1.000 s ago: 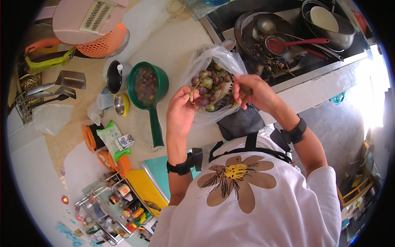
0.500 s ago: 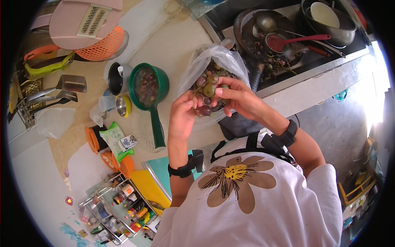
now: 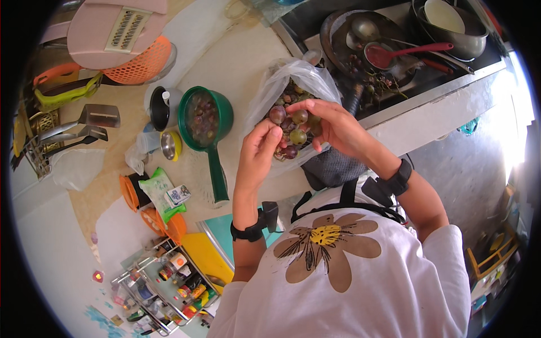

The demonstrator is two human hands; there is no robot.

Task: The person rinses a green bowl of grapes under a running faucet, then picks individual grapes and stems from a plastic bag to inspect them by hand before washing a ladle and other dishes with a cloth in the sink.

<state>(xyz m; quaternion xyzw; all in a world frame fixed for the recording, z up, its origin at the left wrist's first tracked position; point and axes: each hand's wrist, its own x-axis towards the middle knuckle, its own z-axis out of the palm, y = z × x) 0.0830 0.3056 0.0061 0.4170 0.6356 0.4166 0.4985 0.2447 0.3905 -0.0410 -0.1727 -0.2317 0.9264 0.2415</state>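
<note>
Between my hands is a bunch of grapes, some purple and some green, over the mouth of a clear plastic bag that holds more grapes. My left hand is closed at the bunch's left side, thumb and fingers pressed together on it. From the right, my right hand curls round the bunch, its forefinger lying along the top. Its lower fingers are partly hidden. To the left on the counter stands a green long-handled dipper with grapes in it.
At the upper right a stove carries a wok with a red ladle and grape stems in it, beside stacked metal bowls. Left of the dipper are a small dark pot, a green packet and an orange colander.
The bunch has turned between my hands, and different grapes face up. My right forefinger has stretched further left over the top, while my left hand has shifted slightly right.
</note>
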